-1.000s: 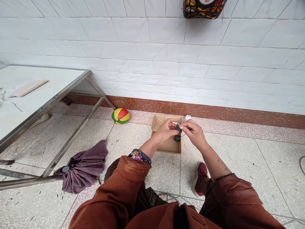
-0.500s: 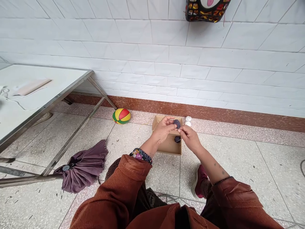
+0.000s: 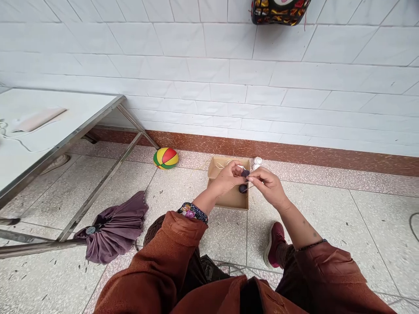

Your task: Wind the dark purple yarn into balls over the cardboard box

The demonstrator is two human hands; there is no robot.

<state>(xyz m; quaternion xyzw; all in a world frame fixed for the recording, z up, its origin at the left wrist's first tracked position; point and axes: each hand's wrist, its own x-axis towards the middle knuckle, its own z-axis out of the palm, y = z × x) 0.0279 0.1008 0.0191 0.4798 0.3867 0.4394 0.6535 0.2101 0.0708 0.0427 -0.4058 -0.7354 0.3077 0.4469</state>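
Observation:
Over an open cardboard box [image 3: 229,203], my left hand [image 3: 228,178] pinches a small dark purple-grey knitted or crocheted piece [image 3: 245,173]. My right hand [image 3: 271,186] meets it from the right, thumb and forefinger closed at the edge of the piece. Whatever the right fingertips hold is too small to make out; a thin dark line, a strand or a slim tool, shows just below them. Under the hands, a dark yarn ball [image 3: 242,189] lies inside the box. Pale loops of cord lie in the box's far part, partly covered by my left hand.
Two white yarn balls [image 3: 257,162] sit behind the box near the wall. A colourful ball [image 3: 166,158] rests by the leg of a metal-framed table [image 3: 94,117] at left. A folded purple umbrella [image 3: 114,231] lies on the floor. A patterned bag [image 3: 279,12] hangs above.
My right hand has shifted slightly right and turned, its fingers still at the dark piece. The piece has tilted and shows less of its face. The view has moved a little.

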